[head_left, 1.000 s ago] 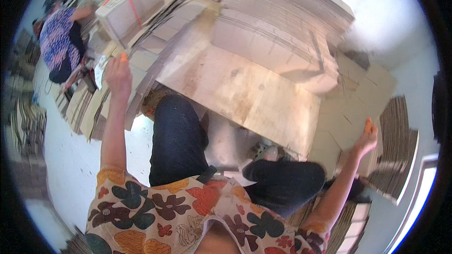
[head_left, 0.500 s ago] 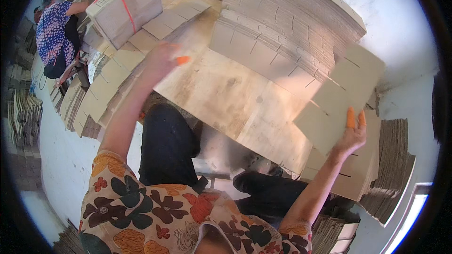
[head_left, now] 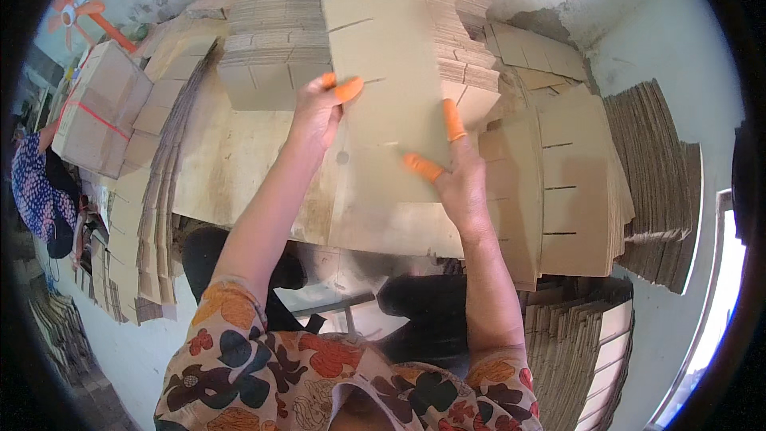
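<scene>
A slotted cardboard sheet [head_left: 387,104] stands tilted in front of me, long side running away, with short slits along its left part. My left hand [head_left: 317,112] pinches its left edge, orange covers on thumb and finger. My right hand [head_left: 463,183] grips the lower right part, its orange-covered thumb on the face and a finger along the right edge. Beneath lies a pale wooden board [head_left: 239,164]. Behind the sheet, a long stack of slotted cardboard [head_left: 275,56] is partly hidden by it.
Slotted cardboard stacks [head_left: 578,183] stand at my right, with a darker stack [head_left: 650,168] against the wall. Overlapping sheets [head_left: 163,168] lie left of the board. Farther left are a carton [head_left: 100,112] with red strap, an orange fan [head_left: 72,12] and another person [head_left: 40,191].
The cardboard sheet has come from the right stack to the middle in my right hand. My left hand has moved over and taken its left edge. The view has turned rightward.
</scene>
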`<state>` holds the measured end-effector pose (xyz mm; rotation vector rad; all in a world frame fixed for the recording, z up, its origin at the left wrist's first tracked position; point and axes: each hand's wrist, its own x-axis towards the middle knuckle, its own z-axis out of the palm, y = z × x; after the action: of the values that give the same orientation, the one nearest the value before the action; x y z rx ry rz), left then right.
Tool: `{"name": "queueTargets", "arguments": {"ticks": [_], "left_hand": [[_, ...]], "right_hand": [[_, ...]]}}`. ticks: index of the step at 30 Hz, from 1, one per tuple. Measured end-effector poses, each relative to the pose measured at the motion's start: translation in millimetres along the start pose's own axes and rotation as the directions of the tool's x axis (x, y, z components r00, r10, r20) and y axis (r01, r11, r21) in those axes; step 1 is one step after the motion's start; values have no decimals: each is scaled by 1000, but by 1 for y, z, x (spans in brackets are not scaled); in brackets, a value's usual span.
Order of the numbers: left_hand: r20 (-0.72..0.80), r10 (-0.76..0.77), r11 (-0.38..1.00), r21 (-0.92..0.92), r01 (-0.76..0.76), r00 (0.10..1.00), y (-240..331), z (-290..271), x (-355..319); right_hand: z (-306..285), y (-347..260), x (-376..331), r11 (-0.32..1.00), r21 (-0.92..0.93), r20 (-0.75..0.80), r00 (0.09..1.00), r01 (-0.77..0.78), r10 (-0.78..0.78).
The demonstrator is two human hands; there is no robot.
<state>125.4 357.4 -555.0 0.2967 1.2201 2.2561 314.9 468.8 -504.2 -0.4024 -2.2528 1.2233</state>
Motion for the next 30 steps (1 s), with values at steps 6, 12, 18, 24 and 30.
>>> {"name": "queueTargets", "arguments": {"ticks": [6, 12, 18, 24, 30], "left_hand": [[389, 166, 283, 861, -422, 906, -26, 60, 48], [671, 161, -342, 726, -597, 724, -75, 77, 81], [811, 215, -363, 584, -726, 545, -81, 71, 88], [840, 186, -281, 543, -792, 510, -73, 77, 59], [858, 108, -288, 511, -810, 503, -68, 85, 35]], "right_hand": [[-72, 18, 15, 945, -227, -431, 895, -234, 118], [-78, 48, 15, 894, -418, -479, 875, -161, -66], [-75, 47, 13, 899, -401, -478, 877, -175, -42], [-73, 49, 10, 898, -423, -447, 890, -119, -92], [-71, 48, 7, 877, -479, -408, 895, -40, -182]]}}
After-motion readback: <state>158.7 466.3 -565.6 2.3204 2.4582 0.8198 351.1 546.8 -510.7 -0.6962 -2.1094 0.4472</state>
